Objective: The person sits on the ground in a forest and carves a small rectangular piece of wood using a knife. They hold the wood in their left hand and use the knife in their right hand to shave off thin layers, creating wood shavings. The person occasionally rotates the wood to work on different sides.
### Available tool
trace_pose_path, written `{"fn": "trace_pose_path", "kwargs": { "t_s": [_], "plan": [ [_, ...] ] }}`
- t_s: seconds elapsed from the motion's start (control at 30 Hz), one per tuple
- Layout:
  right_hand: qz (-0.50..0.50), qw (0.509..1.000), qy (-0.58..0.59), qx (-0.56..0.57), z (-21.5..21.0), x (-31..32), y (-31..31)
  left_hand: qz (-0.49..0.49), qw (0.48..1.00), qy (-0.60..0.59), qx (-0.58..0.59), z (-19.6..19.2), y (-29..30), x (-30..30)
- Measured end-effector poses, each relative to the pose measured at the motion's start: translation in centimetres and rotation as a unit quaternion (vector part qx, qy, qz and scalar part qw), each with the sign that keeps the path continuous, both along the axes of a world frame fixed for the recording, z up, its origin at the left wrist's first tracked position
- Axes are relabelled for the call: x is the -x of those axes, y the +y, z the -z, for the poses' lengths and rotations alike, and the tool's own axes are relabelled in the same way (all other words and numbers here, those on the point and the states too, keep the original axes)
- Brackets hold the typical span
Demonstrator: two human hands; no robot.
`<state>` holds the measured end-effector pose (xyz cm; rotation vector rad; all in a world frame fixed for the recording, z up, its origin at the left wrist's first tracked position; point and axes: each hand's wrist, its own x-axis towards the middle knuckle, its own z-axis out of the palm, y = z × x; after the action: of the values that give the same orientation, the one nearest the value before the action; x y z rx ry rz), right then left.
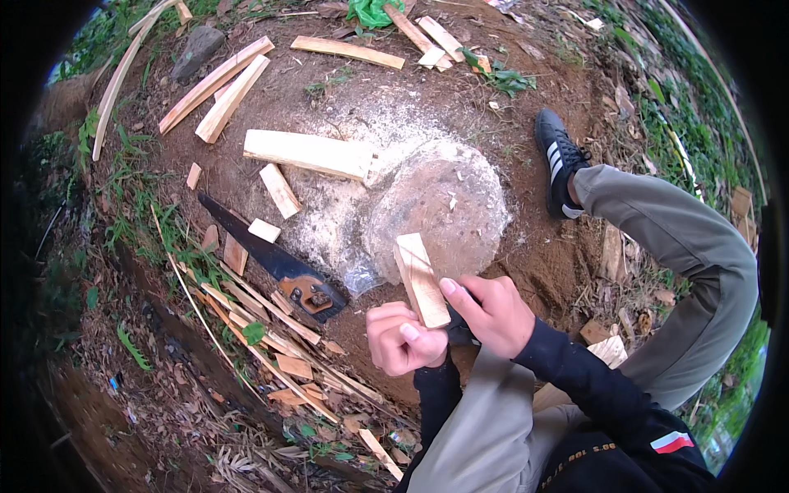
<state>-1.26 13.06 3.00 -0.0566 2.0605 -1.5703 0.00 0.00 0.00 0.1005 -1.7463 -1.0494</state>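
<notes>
A short, pale wood block point(422, 280) is held upright in front of me, leaning slightly, its lower end between my hands. My right hand point(498, 312) grips it from the right, thumb against its edge and the other fingers partly hidden. Curled into a fist, my left hand point(403, 341) is close against the block's lower left side, thumb folded over the fingers. What lies inside that fist, if anything, is hidden. Beyond the block is a round, flat stump or stone point(460, 205) dusted with sawdust. A handsaw point(271, 259) with a wooden grip lies to the left.
A thick plank point(308, 153) touches the sawdust beyond the stump. Smaller offcuts point(280, 191) lie near the saw. Long strips point(271, 353) are piled at lower left, with more boards point(218, 86) at far left. My shoe point(557, 160) rests on the soil at right.
</notes>
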Motion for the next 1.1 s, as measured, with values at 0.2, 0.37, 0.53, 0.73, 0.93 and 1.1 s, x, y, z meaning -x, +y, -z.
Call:
{"fn": "trace_pose_path", "kwargs": {
  "t_s": [0.2, 0.37, 0.53, 0.73, 0.93, 1.1],
  "plan": [
    [0.137, 0.837, -0.437, 0.3, -1.8, 1.8, -1.9, 0.047, 0.988, -0.141, 0.033, -4.1, -1.2, 1.5],
    [0.163, 0.847, -0.4, 0.31, -1.9, 2.3, -2.2, 0.095, 0.982, -0.15, 0.057, -2.0, -0.9, -1.2],
    [0.133, 0.917, -0.304, 0.221, -3.2, 2.3, -1.7, 0.1, 0.978, -0.182, -0.013, -1.8, -0.7, -2.1],
    [0.003, 1.0, 0.01, -0.026, -4.4, 1.3, 2.0, 0.141, 0.964, -0.182, 0.13, -2.7, -2.2, -0.3],
    [-0.052, 0.995, 0.072, -0.043, -4.8, 1.6, 3.0, 0.113, 0.98, -0.134, 0.09, -2.2, -0.7, -0.3],
    [-0.073, 0.983, 0.153, -0.071, -3.7, 0.7, 2.3, 0.061, 0.989, -0.08, 0.108, -0.6, -0.1, -0.9]
  ]
}}
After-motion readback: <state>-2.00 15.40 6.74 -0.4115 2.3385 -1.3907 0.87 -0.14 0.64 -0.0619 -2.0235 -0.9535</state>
